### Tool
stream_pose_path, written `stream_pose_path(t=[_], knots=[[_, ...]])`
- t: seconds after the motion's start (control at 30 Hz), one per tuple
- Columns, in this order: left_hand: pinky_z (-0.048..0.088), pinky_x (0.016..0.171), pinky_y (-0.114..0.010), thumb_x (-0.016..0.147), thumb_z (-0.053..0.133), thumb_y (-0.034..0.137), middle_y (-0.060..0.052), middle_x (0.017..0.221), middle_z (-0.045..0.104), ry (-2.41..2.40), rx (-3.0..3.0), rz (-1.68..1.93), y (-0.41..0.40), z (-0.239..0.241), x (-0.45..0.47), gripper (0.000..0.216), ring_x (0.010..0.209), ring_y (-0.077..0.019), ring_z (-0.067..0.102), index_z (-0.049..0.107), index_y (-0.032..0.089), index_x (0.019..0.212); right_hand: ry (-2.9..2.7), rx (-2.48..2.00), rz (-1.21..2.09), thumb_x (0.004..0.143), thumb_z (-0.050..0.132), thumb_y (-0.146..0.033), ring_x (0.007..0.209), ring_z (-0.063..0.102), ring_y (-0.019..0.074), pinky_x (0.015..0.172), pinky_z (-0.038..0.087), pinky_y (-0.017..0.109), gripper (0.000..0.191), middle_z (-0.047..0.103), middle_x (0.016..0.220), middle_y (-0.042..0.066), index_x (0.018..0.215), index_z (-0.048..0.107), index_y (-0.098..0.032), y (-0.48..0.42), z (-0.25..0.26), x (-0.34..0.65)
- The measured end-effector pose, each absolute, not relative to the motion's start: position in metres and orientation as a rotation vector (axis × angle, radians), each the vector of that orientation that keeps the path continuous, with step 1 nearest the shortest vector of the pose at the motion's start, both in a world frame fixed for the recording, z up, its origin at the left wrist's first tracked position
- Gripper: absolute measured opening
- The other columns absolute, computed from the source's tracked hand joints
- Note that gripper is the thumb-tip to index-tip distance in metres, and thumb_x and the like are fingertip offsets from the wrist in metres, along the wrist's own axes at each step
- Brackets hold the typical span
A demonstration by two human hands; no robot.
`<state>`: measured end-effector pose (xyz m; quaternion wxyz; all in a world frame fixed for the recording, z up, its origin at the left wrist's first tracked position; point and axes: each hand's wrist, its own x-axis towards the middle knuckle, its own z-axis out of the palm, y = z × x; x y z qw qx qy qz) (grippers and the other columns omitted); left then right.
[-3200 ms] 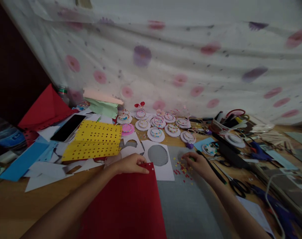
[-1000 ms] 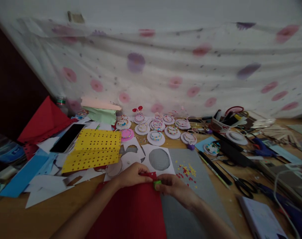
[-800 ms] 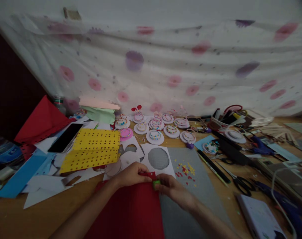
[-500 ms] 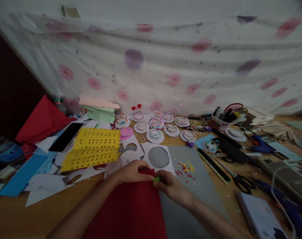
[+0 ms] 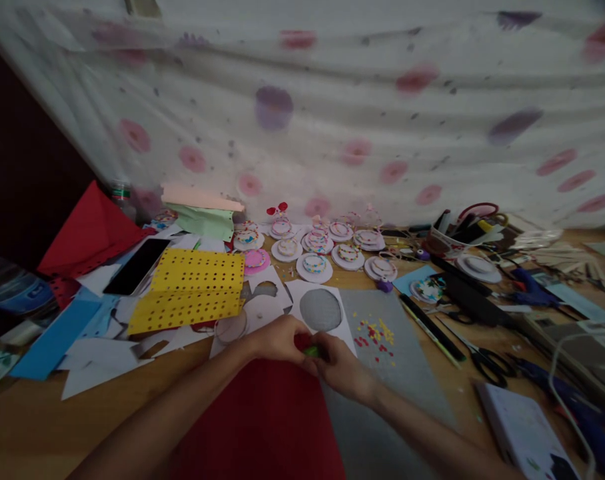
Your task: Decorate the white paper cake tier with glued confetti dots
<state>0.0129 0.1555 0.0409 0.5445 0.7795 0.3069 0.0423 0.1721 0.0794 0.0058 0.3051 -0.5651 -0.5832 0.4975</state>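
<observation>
A large sheet of red paper [image 5: 262, 427] lies in front of me at the desk's near edge. Its far end is bunched up between my two hands. My left hand [image 5: 282, 339] is closed on this far edge. In my closed right hand [image 5: 345, 370] is a small green paper punch [image 5: 311, 351], mostly covered by the fingers and set against the red paper. The fingertips of both hands meet there, so the punch's jaw is hidden. Right of the hands, tiny yellow and red paper dots [image 5: 375, 335] are scattered on a grey mat [image 5: 417, 373].
Yellow paper full of punched holes [image 5: 192, 287] and a phone [image 5: 136, 267] lie left among scraps. Small decorated paper hats [image 5: 315, 265] stand in rows behind. Scissors [image 5: 485, 360], a glue gun [image 5: 532, 288] and a white box [image 5: 525, 433] are on the right.
The right hand has closed further around the green punch and both hands have drawn closer together, covering more of it and the red paper's edge. The view has tilted slightly downward.
</observation>
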Motion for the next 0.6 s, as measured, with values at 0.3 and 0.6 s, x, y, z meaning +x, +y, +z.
stream_pose_path(t=[0.3,0.6], knots=[[0.035,0.058,-0.022,0.058,0.082,0.041,0.004,0.066,0.061,0.725,1.799,0.117,0.157,0.031,0.011,0.038,0.064,-0.0131,0.050,0.076,0.015,0.085,-1.618,-1.545,1.217,0.072,0.060,-0.024,0.070,0.055,0.0205,0.060,0.039,0.029,0.017,0.065,0.078,0.006,0.087,0.060,-0.016,0.076,0.005,0.167],[0.041,0.069,-0.024,0.054,0.085,0.035,-0.001,0.089,0.071,0.767,1.778,0.090,0.161,0.039,-0.002,0.051,0.083,-0.0200,0.059,0.072,0.018,0.100,-1.610,-1.422,1.352,0.074,0.058,-0.019,0.075,0.057,0.0194,0.067,0.042,0.029,0.015,0.067,0.080,0.004,0.088,0.065,-0.017,0.081,0.020,0.176]])
